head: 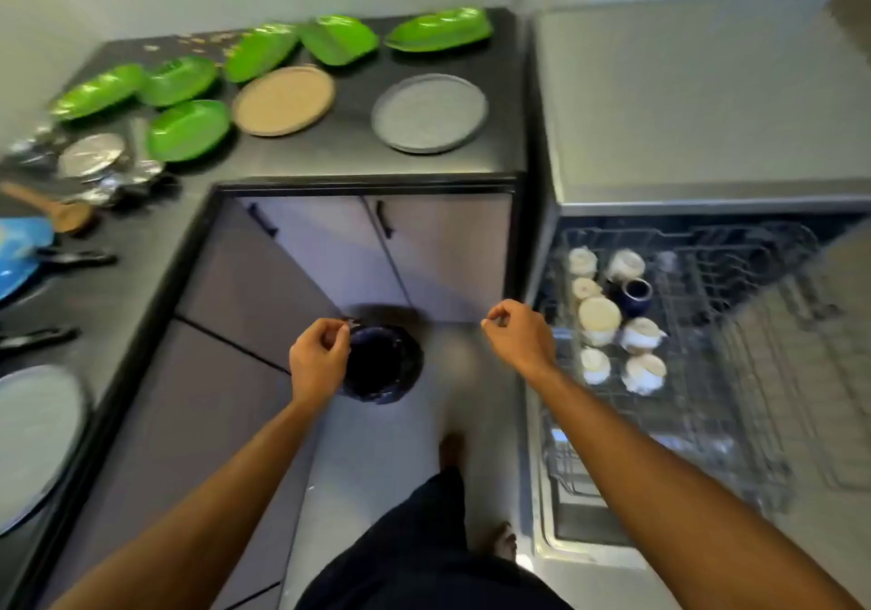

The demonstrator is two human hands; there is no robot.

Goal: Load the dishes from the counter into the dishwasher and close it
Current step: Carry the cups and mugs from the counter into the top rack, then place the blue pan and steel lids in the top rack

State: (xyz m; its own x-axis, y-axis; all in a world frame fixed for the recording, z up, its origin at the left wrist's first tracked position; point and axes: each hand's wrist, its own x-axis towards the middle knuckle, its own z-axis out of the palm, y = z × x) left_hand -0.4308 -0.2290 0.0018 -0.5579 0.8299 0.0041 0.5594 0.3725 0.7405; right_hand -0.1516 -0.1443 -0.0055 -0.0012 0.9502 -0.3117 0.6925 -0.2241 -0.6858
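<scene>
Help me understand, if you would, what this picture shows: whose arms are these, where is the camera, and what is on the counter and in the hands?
There is no machine here. A person works with bare hands, and the single picture comes from a wide-angle camera worn on their head, looking down over both arms. The left hand has its grip on the rim of a dark blue dish. The right hand is loosely curled and seems empty. On the dark counter lie several green plates, a tan plate, a grey plate, crumpled foil and a wooden spoon. At the right the dishwasher stands open. Its rack holds cream cups and one dark blue cup. Motion blurs the finer details.
</scene>
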